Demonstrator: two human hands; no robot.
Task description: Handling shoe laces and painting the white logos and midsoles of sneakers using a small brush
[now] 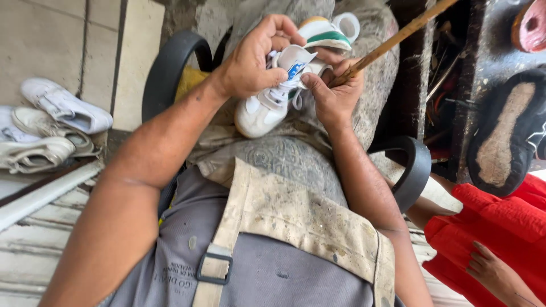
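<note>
A small white sneaker (259, 111) with a green-and-white heel and a blue tag on its tongue rests on my lap. My left hand (250, 57) curls over the top of the shoe and grips its opening. My right hand (335, 91) presses the tongue with the thumb and also holds a long thin wooden stick (398, 37), which runs up to the upper right. The shoe's heel (330, 31) sticks out beyond my left fingers.
Several white sneakers (51, 125) lie on the floor at left. Black chair armrests (168, 68) flank my lap. A dirty apron strap (296, 210) crosses my chest. At right, a worn black shoe sole (509, 133) and another person in red (500, 227), a hand on their lap.
</note>
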